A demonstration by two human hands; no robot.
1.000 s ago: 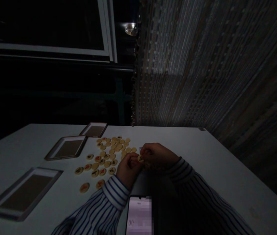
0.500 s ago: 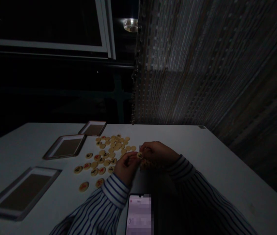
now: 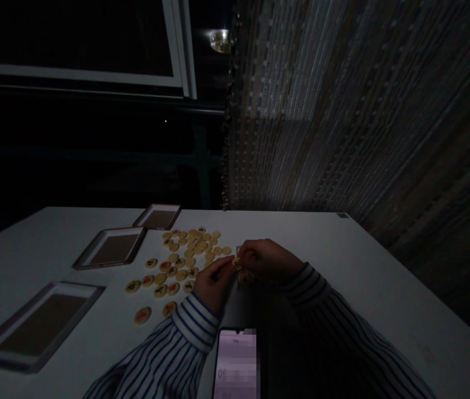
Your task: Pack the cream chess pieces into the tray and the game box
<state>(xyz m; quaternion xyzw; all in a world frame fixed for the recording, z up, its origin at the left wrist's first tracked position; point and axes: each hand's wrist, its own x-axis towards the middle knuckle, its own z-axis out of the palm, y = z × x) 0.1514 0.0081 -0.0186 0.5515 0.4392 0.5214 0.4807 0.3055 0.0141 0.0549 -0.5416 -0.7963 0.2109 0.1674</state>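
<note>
Several round wooden game discs (image 3: 185, 255) with red or black marks lie scattered on a white table (image 3: 363, 277) in dim light. My left hand (image 3: 212, 285) and my right hand (image 3: 266, 260) meet just right of the pile, fingers pinched together around one small disc (image 3: 236, 262) held between them. More discs seem to sit under my right hand, but it is too dark to tell. Both arms wear blue-striped white sleeves.
Three shallow rectangular box trays lie to the left: a large one (image 3: 35, 327) near me, a middle one (image 3: 112, 247) and a small one (image 3: 159, 216) farther back. A lit phone (image 3: 237, 363) lies near the table's front edge. A beaded curtain (image 3: 342, 111) hangs behind.
The pinched disc has shifted slightly up and left between my fingertips and now shows less of its face. Both hands stay nearly where they were.
</note>
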